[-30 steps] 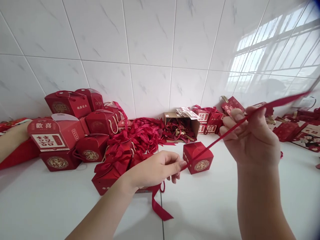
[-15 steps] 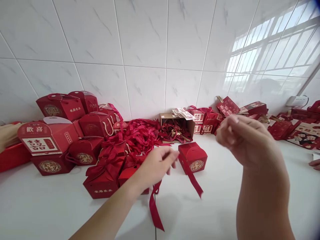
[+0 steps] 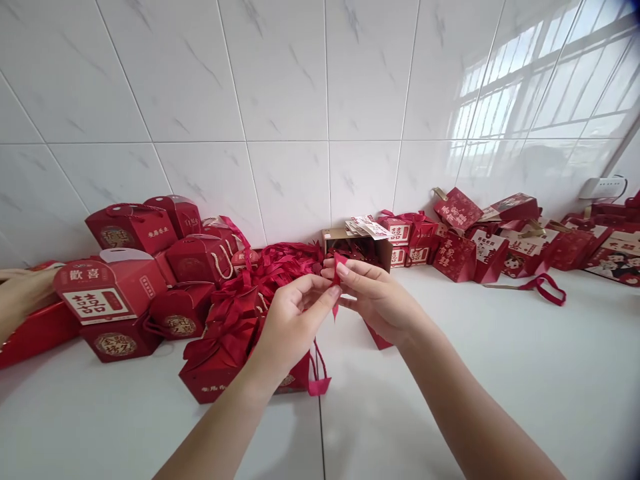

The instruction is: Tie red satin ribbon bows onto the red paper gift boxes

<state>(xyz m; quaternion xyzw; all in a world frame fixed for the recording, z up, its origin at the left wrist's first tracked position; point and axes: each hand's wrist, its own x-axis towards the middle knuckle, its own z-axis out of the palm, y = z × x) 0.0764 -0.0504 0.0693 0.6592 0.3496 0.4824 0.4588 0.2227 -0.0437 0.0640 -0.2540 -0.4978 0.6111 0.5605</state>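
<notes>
My left hand (image 3: pixel 300 310) and my right hand (image 3: pixel 380 297) meet above the middle of the table. Between their fingertips they pinch a red ribbon (image 3: pixel 339 270), one end of which points up and a short tip hangs below. A red gift box (image 3: pixel 375 337) stands on the table behind my right hand, which hides most of it. Left of my left hand sits a red box with a ribbon bow on top (image 3: pixel 220 360). Beside it is another red box, partly covered by my left forearm, with a looped cord (image 3: pixel 320 367) at its side.
A heap of red ribbons (image 3: pixel 287 260) and an open cardboard box (image 3: pixel 357 243) lie against the tiled wall. Red gift boxes (image 3: pixel 110 280) are stacked left, and more (image 3: pixel 455 253) line the right. Another person's hand (image 3: pixel 23 300) is at the far left. A ribbon loop (image 3: pixel 547 288) lies right.
My right hand has come in from the right to meet my left hand, and the ribbon is now between them. The view has shifted slightly.
</notes>
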